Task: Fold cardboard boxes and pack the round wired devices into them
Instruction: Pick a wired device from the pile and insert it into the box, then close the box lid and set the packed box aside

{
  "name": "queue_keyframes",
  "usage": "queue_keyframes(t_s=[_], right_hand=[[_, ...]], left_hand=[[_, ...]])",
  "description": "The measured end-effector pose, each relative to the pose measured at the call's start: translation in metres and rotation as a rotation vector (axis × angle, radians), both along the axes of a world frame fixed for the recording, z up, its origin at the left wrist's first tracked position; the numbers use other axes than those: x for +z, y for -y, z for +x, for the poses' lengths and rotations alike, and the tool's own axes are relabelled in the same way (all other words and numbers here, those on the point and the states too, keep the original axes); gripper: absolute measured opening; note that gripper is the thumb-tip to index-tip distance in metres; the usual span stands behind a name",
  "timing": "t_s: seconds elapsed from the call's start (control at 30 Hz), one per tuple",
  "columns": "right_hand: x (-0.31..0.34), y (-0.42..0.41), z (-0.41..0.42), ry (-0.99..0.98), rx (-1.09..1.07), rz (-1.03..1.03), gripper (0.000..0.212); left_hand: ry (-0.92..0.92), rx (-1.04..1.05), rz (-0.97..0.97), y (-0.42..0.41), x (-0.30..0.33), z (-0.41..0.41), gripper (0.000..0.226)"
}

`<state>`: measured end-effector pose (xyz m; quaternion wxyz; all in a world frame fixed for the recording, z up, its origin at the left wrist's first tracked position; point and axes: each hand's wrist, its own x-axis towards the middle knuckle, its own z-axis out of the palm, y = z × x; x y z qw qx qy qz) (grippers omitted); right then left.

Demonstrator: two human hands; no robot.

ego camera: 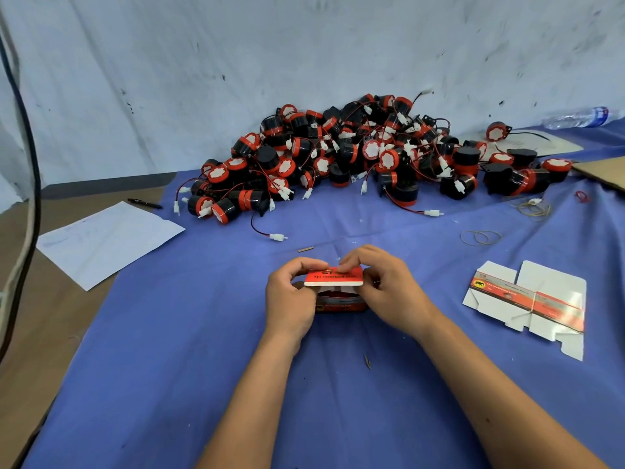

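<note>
A small red cardboard box (340,304) stands on the blue cloth (203,350) at the centre. My left hand (291,299) grips its left side and my right hand (385,292) its right side. The fingertips of both hands press on the red top flap (333,278), which is tilted over the open top. What lies inside the box is hidden. Behind it, a large heap of round black-and-red wired devices (355,157) with white plugs lies against the wall. A flat unfolded box blank (527,304) lies to the right.
A white sheet of paper (108,242) and a black pen (144,203) lie at the left. Rubber bands (480,236) are scattered on the right. A plastic bottle (580,117) and a brown cardboard sheet (602,172) sit at the far right. Cables (23,164) hang at the left edge.
</note>
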<state>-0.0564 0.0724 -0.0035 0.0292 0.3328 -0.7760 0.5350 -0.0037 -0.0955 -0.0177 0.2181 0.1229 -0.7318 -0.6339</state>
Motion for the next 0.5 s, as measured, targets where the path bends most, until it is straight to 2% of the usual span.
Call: queue_keyframes(t_s=[0.13,0.2,0.3,0.4,0.5], right_hand=[[0.0,-0.009,0.004,-0.05,0.13,0.129,0.035],[-0.003,-0.008,0.004,-0.086,0.077,0.136,0.038],[-0.006,-0.003,0.002,-0.128,-0.005,0.118,0.029],[-0.009,-0.002,0.0,-0.183,-0.014,0.148,0.026],[-0.007,-0.006,-0.001,-0.157,0.03,0.141,0.032]], left_hand=[[0.036,0.045,0.027,0.003,0.001,0.0,0.052],[0.083,-0.044,0.132,0.008,0.005,0.001,0.045],[0.121,-0.188,0.204,0.019,0.008,0.006,0.033],[0.046,-0.247,-0.05,0.023,0.008,0.012,0.013],[0.01,-0.231,-0.168,0.023,0.004,0.011,0.025]])
